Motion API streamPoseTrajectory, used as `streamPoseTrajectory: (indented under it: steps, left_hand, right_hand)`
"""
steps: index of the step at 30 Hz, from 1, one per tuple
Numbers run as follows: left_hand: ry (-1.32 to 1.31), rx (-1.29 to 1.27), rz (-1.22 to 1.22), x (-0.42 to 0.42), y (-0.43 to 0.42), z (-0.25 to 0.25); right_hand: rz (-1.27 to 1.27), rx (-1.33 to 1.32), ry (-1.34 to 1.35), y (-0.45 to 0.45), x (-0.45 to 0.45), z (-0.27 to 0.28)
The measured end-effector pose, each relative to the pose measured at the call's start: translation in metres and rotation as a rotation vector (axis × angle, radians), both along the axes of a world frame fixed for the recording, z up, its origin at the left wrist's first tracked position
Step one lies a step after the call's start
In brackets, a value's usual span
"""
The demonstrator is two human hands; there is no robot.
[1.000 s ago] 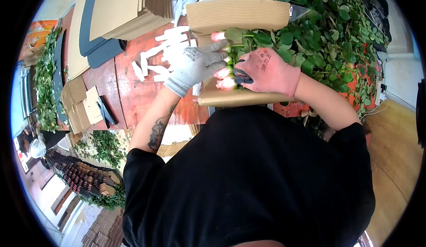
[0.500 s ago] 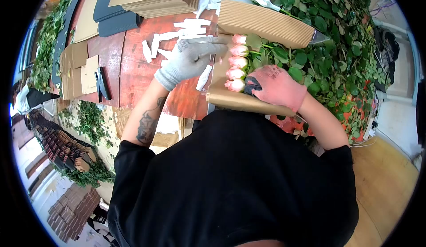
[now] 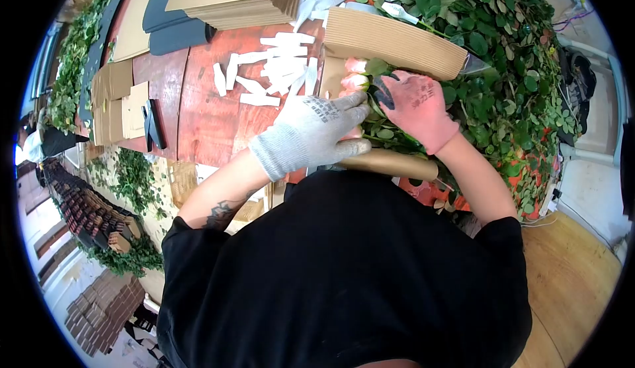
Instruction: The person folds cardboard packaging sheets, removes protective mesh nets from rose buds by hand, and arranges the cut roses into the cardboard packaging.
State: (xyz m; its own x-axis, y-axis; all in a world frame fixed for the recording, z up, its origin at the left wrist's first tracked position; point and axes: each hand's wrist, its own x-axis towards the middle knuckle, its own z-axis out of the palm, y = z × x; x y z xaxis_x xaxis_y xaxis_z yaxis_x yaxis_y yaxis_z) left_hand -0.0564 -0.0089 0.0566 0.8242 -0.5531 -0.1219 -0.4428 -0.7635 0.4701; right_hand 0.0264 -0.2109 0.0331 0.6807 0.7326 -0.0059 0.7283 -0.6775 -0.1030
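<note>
Pink roses (image 3: 356, 65) lie in a row on brown corrugated wrapping paper (image 3: 397, 40), their leafy stems pointing right. My left hand (image 3: 317, 126), in a grey glove, lies over the lower blooms with its fingers stretched out and the thumb apart. It hides several of the flowers. In a pink glove with dark fingertips, my right hand (image 3: 417, 106) is at the stems just right of the blooms. Its fingers are bent down among the leaves, and what is between them is hidden. The paper's near edge (image 3: 390, 163) curls up beside my body.
White sleeve-like pieces (image 3: 284, 63) are scattered on the red table (image 3: 211, 126). A stack of brown cardboard sheets (image 3: 231, 0) stands behind them. Heaped green leaves (image 3: 503, 90) cover the right side. A black tool (image 3: 153, 126) and cardboard pieces (image 3: 111, 106) lie on the left.
My left hand has come down and right from the left end of the row onto the lower roses. My right hand has moved up from the lowest rose towards the upper ones.
</note>
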Motion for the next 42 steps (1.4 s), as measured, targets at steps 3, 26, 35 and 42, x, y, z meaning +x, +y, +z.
streamPoseTrajectory:
  steps: [3, 26, 35, 42]
  left_hand:
    - [0.08, 0.116, 0.076, 0.003, -0.005, -0.011]
    - [0.069, 0.585, 1.772, -0.11, 0.43, -0.104]
    - [0.1, 0.436, 1.559, -0.138, 0.527, -0.176]
    - [-0.234, 0.144, 1.532, -0.121, 0.567, -0.142]
  right_hand:
    - [0.019, -0.03, -0.08, 0.002, -0.004, -0.009]
    - [-0.473, 0.707, 0.446, -0.072, -0.083, 0.012]
    - [-0.608, 0.634, 0.32, -0.033, -0.08, 0.041]
    - [-0.572, 0.902, 0.673, -0.03, -0.075, 0.06]
